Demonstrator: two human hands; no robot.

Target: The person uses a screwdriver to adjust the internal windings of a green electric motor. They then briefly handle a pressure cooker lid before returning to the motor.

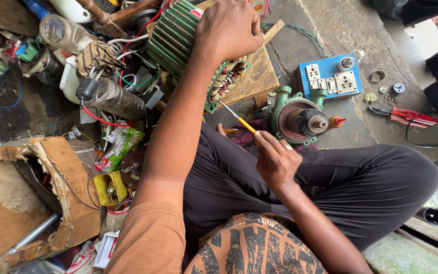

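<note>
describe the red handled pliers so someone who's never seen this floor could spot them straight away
Start at the blue switch and socket board on the concrete floor, to the right of the green finned motor body under the left hand. Look further right, past a few small rings and discs. The pliers lie flat there beside a black cable, the only red-handled tool on that side.

So much green here: the finned motor housing [173, 38] is green, with coppery-orange windings [227, 76] inside, and the pump casing [298, 119] is a paler green with a rusty reddish face. Screwdriver [239, 118] has a yellow handle. Switchboard [329, 76] is bright blue with white sockets, pliers [406, 116] have red grips. Trousers [330, 177] are plain black, shirt [239, 248] orange-brown with a black streaky print. Little yellow box [108, 186] too.
</note>
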